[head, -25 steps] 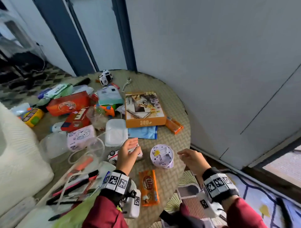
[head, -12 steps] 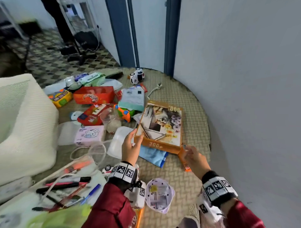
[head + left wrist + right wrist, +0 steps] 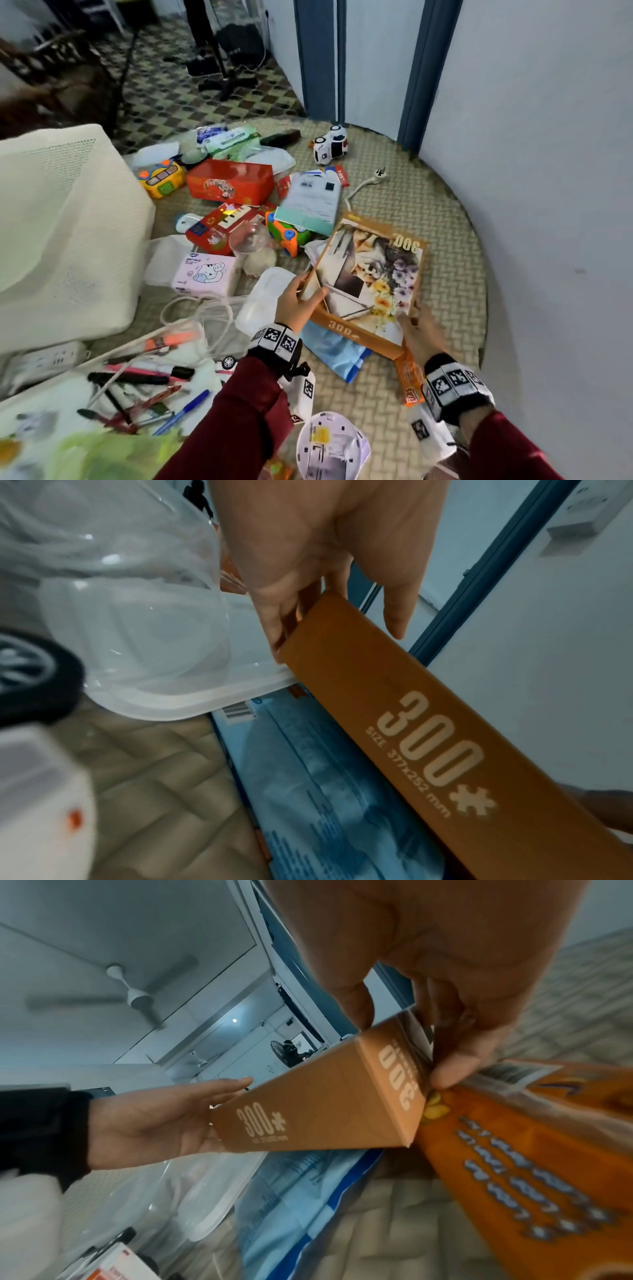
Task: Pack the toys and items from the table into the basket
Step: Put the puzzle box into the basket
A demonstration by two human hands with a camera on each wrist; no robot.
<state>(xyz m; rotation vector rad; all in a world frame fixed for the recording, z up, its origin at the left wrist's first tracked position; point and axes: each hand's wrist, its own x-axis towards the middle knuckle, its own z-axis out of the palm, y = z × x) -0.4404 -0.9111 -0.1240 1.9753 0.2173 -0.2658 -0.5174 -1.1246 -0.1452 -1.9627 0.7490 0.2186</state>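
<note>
near the right edge of the woven surface (image 3: 442,219) the orange puzzle box (image 3: 373,274) is gripped at its near corners by the left hand (image 3: 296,303) and right hand (image 3: 423,334), fingers apparently clamped on its edges, so a level lift towards the white basket (image 3: 65,219) is called for next.

Both arms in dark red sleeves reach forward, each wrist wrapped in a black band. The left hand (image 3: 297,301) pinches the near left corner of the puzzle box (image 3: 373,277), thumb on top; the right hand (image 3: 423,334) pinches its near right corner
</note>
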